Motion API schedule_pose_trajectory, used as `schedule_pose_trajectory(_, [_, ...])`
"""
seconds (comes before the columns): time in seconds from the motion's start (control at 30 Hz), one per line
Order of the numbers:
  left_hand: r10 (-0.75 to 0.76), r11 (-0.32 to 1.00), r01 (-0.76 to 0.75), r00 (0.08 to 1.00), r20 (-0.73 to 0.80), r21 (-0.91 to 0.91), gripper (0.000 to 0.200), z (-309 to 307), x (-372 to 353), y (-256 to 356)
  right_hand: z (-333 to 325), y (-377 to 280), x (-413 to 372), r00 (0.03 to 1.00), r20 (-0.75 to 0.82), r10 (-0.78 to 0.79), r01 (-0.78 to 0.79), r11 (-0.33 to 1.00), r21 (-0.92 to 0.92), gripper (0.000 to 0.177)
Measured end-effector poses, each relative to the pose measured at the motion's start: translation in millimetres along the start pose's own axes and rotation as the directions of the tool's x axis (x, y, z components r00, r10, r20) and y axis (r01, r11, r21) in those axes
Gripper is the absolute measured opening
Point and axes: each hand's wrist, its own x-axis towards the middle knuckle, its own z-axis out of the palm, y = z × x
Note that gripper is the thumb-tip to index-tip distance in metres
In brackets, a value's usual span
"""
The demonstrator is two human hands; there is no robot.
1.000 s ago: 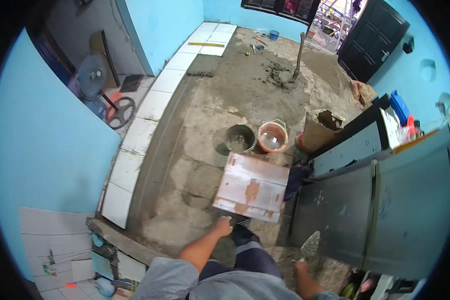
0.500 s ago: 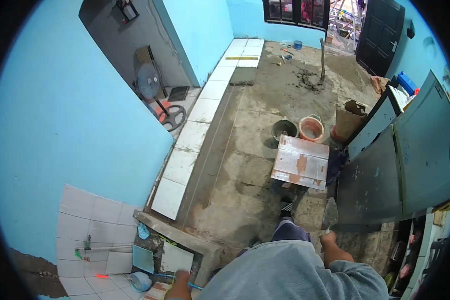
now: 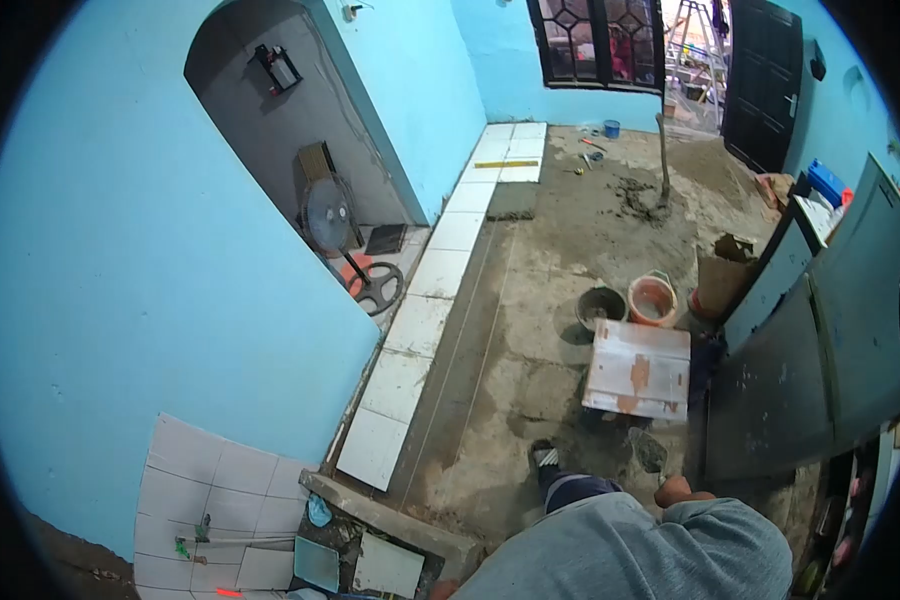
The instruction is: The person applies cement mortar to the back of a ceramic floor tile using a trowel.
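My right hand (image 3: pixel 674 491), at the lower right beside the grey sleeve, is closed round the handle of a pointed trowel (image 3: pixel 648 451). The trowel's blade, grey with mortar, points away from me over the floor. Just beyond it a flat cardboard sheet (image 3: pixel 638 372) covers something low and dark. Of my left hand (image 3: pixel 443 590) only a sliver shows at the bottom edge, near the concrete kerb (image 3: pixel 395 520); its fingers are hidden. A white loose tile (image 3: pixel 388 565) and a bluish tile (image 3: pixel 316 564) lie in the recess behind the kerb.
A row of white floor tiles (image 3: pixel 417 322) runs along the left wall, with strings beside it. A black bucket (image 3: pixel 582 318) and an orange bucket (image 3: pixel 653 299) stand past the cardboard. A metal cabinet (image 3: pixel 770 370) borders the right. Farther off are wet mortar (image 3: pixel 638 203), an upright wooden handle (image 3: pixel 662 155) and a yellow level (image 3: pixel 506 164).
My view has tilted up and turned slightly left. The trowel's blade has swung leftward in my right hand's grip. My left hand has slipped mostly out of the picture.
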Motion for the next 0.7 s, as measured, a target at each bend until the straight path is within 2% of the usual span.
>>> schedule_pose_trajectory(0.1, [0.043, 0.993, -0.044, 0.999, 0.008, 0.113, 0.027, -27, 21, -2, -22, -48, 25, 0.998, -0.028, -0.053, 0.051, 0.997, -0.053, 0.035])
schedule_pose_trajectory(0.17, [0.14, 0.976, -0.112, 0.98, -0.142, 0.188, 0.025, -57, 42, -7, -46, -90, 37, 0.997, -0.03, -0.077, 0.077, 0.997, -0.013, 0.04])
schedule_pose_trajectory(0.2, [0.193, 0.962, -0.143, 0.958, -0.21, 0.231, 0.025, -75, 49, -6, -48, -107, 54, 0.989, -0.06, -0.139, 0.141, 0.989, 0.039, 0.041])
schedule_pose_trajectory(0.3, [0.108, 0.971, -0.065, 0.978, -0.181, 0.229, 0.023, -126, 57, 5, -56, -161, 113, 0.95, -0.154, -0.272, 0.296, 0.941, 0.163, 0.047])
schedule_pose_trajectory(0.33, [0.127, 0.97, -0.08, 0.972, -0.196, 0.227, 0.02, -139, 58, 6, -65, -181, 124, 0.938, -0.178, -0.298, 0.33, 0.924, 0.195, 0.049])
schedule_pose_trajectory(0.43, [0.058, 0.968, -0.118, 0.964, -0.26, -0.222, 0.021, -142, 91, -16, -78, -237, 172, 0.876, -0.276, -0.395, 0.445, 0.884, 0.146, 0.047])
schedule_pose_trajectory(0.5, [-0.052, 0.967, -0.004, 0.976, -0.211, -0.257, 0.022, -162, 95, -9, -96, -268, 186, 0.827, -0.345, -0.443, 0.511, 0.849, 0.134, 0.047])
schedule_pose_trajectory(0.6, [-0.122, 0.963, 0.08, 0.981, -0.15, -0.258, 0.024, -211, 122, 9, -130, -304, 173, 0.877, -0.32, -0.359, 0.429, 0.885, 0.181, 0.051])
schedule_pose_trajectory(0.7, [-0.115, 0.967, 0.079, 0.984, -0.138, -0.244, 0.026, -269, 152, 19, -129, -309, 191, 0.911, -0.296, -0.287, 0.362, 0.9, 0.242, 0.051])
